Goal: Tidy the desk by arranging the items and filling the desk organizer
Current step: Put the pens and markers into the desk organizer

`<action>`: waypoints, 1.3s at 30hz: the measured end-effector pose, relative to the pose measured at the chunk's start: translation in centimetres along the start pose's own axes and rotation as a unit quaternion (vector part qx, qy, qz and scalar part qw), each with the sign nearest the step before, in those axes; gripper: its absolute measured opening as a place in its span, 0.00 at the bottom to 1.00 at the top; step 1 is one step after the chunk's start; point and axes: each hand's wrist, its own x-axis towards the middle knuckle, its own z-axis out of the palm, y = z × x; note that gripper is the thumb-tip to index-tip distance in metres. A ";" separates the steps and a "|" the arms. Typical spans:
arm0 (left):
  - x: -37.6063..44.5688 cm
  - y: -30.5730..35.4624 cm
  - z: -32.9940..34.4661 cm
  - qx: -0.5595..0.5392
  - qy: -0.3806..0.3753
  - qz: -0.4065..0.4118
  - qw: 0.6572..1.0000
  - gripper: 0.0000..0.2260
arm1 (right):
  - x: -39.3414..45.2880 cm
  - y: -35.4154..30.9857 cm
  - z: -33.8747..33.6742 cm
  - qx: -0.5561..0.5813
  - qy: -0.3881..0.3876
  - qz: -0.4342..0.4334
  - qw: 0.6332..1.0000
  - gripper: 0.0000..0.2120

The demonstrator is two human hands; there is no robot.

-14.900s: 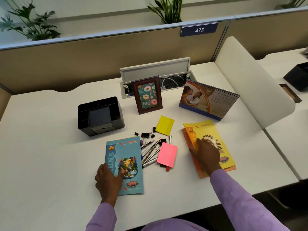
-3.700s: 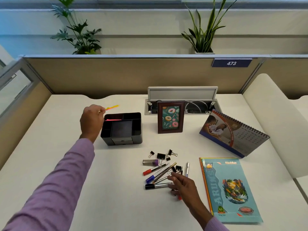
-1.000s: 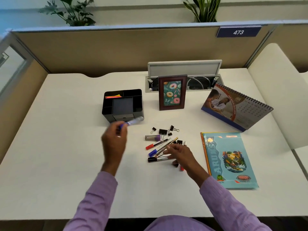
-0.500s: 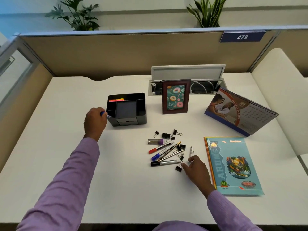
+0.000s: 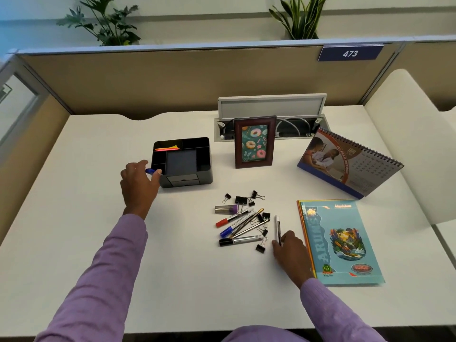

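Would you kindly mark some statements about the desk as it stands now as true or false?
1. The left hand holds a blue-capped marker at the organizer. True.
2. The organizer holds no sticky notes. False: pink and yellow sticky notes sit in its back left compartment.
3. The right hand touches a pen beside the notebook. True.
4. The photo frame lies flat. False: it stands upright.
5. The binder clips are inside the organizer. False: they lie loose on the desk.
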 end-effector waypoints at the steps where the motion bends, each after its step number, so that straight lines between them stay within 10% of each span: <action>1: -0.8 0.4 0.0 0.001 0.017 0.004 1.000 0.21 | 0.3 0.1 -0.1 -0.005 0.002 -0.004 1.000 0.13; 8: -9.8 5.7 1.4 -0.087 -0.006 0.044 0.995 0.17 | 1.0 -1.5 -1.3 0.155 -0.031 0.024 0.987 0.11; 21: -18.8 11.8 2.6 -0.301 -0.224 0.085 0.923 0.12 | -2.3 -8.1 -5.5 0.513 -0.181 -0.005 0.839 0.09; 33: -12.6 8.8 -0.7 -0.312 -0.039 0.055 0.948 0.06 | -2.8 -7.6 -5.2 0.518 -0.227 -0.021 0.824 0.10; 39: -5.1 4.1 -3.2 -0.204 0.089 0.066 0.973 0.07 | -1.7 -5.4 -3.2 0.429 -0.180 -0.048 0.884 0.09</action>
